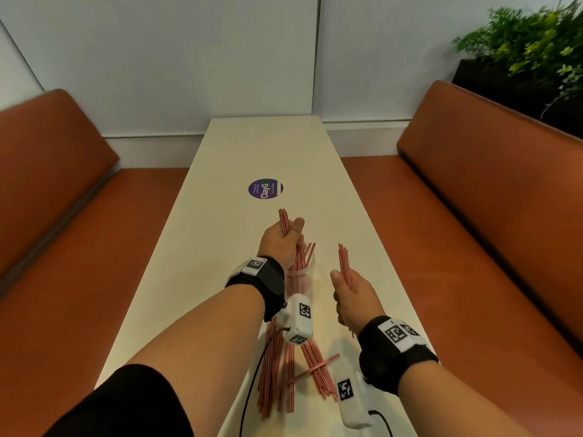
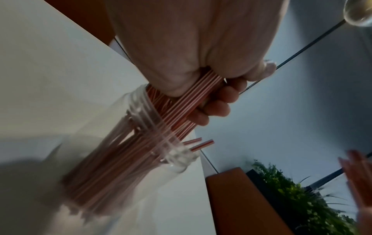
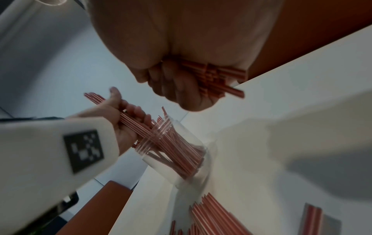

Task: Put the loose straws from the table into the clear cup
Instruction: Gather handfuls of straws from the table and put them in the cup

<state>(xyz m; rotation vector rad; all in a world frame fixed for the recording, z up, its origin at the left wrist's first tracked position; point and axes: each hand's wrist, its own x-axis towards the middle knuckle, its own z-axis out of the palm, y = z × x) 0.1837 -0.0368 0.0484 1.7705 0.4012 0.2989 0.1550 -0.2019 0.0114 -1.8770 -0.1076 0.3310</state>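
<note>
A clear cup (image 1: 303, 272) stands mid-table, holding several red-and-white striped straws (image 3: 177, 152). My left hand (image 1: 285, 244) grips a bundle of straws (image 1: 284, 221) just above the cup's rim, their lower ends inside the cup (image 2: 161, 143). My right hand (image 1: 351, 298) holds a second bundle (image 1: 344, 263) upright, to the right of the cup and apart from it; the right wrist view shows its fingers curled round those straws (image 3: 217, 77). A pile of loose straws (image 1: 284, 370) lies on the table near me.
The long white table (image 1: 271, 152) has a round purple sticker (image 1: 265, 188) beyond the cup. Orange benches (image 1: 79, 216) flank both sides. A planter with green leaves (image 1: 533, 48) sits at the back right. Wrist camera cables hang near the loose pile.
</note>
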